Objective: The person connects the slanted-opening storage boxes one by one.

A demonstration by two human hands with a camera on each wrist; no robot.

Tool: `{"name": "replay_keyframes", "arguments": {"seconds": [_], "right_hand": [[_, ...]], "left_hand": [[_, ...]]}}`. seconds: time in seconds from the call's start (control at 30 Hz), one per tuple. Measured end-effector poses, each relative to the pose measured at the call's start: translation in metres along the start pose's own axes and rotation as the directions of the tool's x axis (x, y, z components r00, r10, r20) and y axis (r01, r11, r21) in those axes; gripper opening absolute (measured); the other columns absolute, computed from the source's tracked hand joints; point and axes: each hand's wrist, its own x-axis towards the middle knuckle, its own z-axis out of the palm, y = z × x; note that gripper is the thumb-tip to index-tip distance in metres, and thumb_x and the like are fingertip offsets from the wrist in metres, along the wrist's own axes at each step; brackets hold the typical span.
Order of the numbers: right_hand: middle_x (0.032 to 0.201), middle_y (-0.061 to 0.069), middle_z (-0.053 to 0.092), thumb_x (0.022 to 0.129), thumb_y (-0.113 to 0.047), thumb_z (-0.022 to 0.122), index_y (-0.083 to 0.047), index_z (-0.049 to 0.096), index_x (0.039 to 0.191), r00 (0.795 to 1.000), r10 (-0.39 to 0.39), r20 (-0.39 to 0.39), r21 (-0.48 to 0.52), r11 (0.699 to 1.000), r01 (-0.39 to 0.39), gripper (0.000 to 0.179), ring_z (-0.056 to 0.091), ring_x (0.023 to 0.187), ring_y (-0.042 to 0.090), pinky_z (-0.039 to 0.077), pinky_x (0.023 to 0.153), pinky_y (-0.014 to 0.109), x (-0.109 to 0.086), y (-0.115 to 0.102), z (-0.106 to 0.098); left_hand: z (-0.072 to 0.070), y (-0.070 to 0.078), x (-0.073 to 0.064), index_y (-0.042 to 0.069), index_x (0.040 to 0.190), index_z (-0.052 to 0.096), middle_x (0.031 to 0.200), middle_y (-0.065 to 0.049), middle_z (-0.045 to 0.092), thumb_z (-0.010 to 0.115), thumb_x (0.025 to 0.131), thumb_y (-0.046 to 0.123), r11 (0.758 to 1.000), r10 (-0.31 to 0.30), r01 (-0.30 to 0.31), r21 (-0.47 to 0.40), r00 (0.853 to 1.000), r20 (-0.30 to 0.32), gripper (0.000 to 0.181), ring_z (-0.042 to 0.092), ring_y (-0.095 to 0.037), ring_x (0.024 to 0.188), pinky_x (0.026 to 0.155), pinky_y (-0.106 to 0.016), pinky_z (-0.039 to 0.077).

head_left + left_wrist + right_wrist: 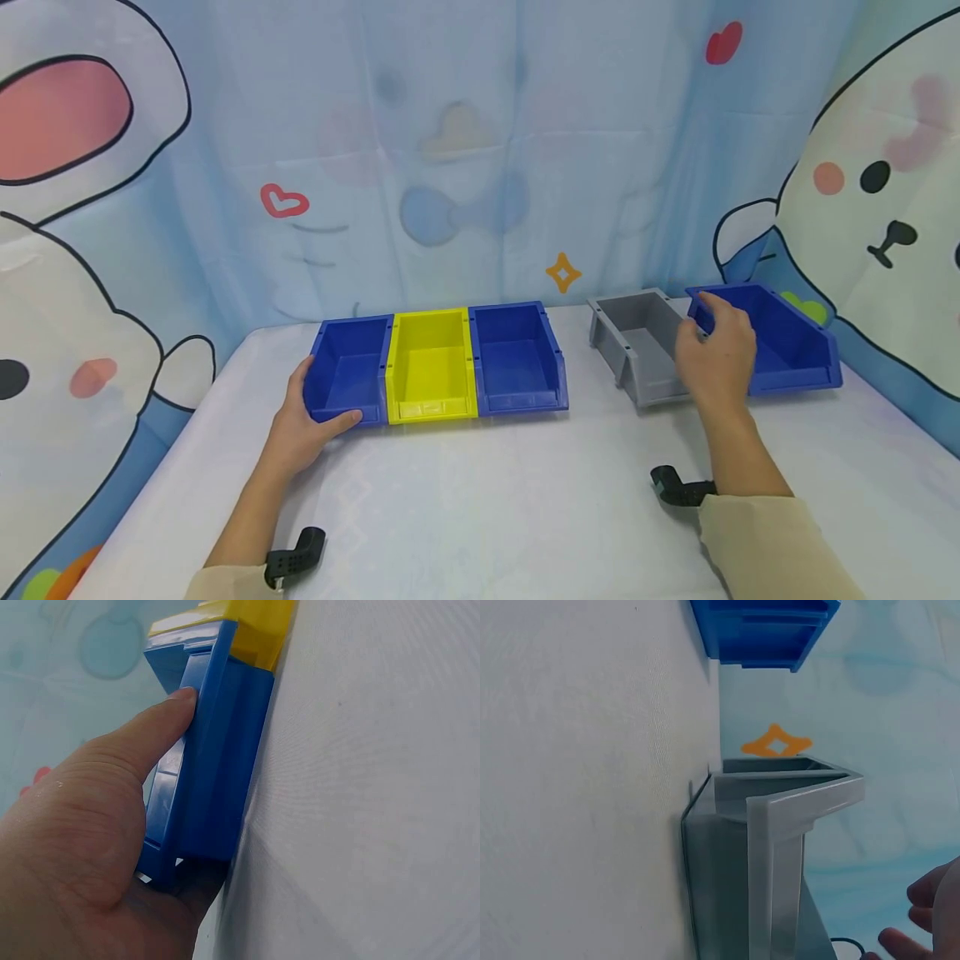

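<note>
My left hand [298,433] holds the left end of a row of bins, with the thumb on the front of a blue bin [349,367] and the fingers along its left side. Right of that bin stand a yellow bin [432,367] and another blue bin [517,362], side by side. Over the line between a grey bin [643,371] and a right-hand blue bin [795,358] is my right hand [720,358], fingers loosely bent. In the right wrist view those fingers [900,943] appear apart from the grey bin, with nothing between them.
A white cloth covers the table [480,508]. Behind it hangs a light blue curtain [465,275] with cartoon prints, close to the bins' back edges. A gap separates the row of bins from the grey bin. Black wrist devices [296,557] sit at both sleeves.
</note>
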Motion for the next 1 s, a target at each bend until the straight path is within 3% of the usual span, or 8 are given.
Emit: {"name": "replay_keyframes", "arguments": {"seconds": [0.23, 0.53, 0.83, 1.0], "right_hand": [[0.159, 0.03, 0.038, 0.105, -0.023, 0.041, -0.004, 0.041, 0.157, 0.989, 0.127, 0.075, -0.134, 0.984, -0.116, 0.056, 0.033, 0.147, 0.051, 0.03, 0.117, 0.069, 0.0, 0.004, -0.002], [0.154, 0.038, 0.039, 0.105, -0.027, 0.038, 0.003, 0.031, 0.159, 0.946, 0.254, 0.202, -0.288, 0.939, -0.19, 0.062, 0.041, 0.136, 0.061, 0.038, 0.107, 0.074, 0.001, 0.014, -0.004], [0.153, 0.038, 0.041, 0.105, -0.022, 0.025, -0.002, 0.033, 0.16, 0.934, 0.249, 0.256, -0.301, 0.939, -0.167, 0.059, 0.044, 0.13, 0.063, 0.042, 0.099, 0.074, 0.003, 0.023, -0.008], [0.159, 0.034, 0.036, 0.107, -0.03, 0.027, -0.007, 0.033, 0.162, 0.915, 0.237, 0.326, -0.19, 0.965, -0.182, 0.059, 0.035, 0.141, 0.061, 0.038, 0.106, 0.073, 0.005, 0.03, -0.009]], "left_hand": [[0.0, -0.001, 0.0, 0.026, 0.167, -0.007, 0.173, -0.021, 0.008, 0.079, 0.088, 0.049, 1.0, -0.003, 0.003, -0.001, 1.0, -0.001, 0.119, 0.015, -0.049, 0.157, 0.124, -0.068, 0.018], [0.0, 0.0, 0.0, 0.027, 0.167, -0.007, 0.173, -0.021, 0.009, 0.08, 0.088, 0.049, 1.0, -0.007, 0.007, -0.01, 1.0, -0.001, 0.119, 0.015, -0.048, 0.157, 0.125, -0.068, 0.018], [0.0, 0.001, 0.0, 0.027, 0.167, -0.006, 0.174, -0.02, 0.007, 0.079, 0.088, 0.049, 1.0, -0.006, 0.006, -0.008, 1.0, -0.001, 0.118, 0.014, -0.048, 0.158, 0.124, -0.069, 0.018], [0.0, 0.0, 0.0, 0.026, 0.167, -0.006, 0.174, -0.021, 0.008, 0.079, 0.088, 0.048, 1.0, -0.005, 0.005, -0.002, 1.0, -0.003, 0.118, 0.015, -0.048, 0.157, 0.124, -0.068, 0.018]]}}
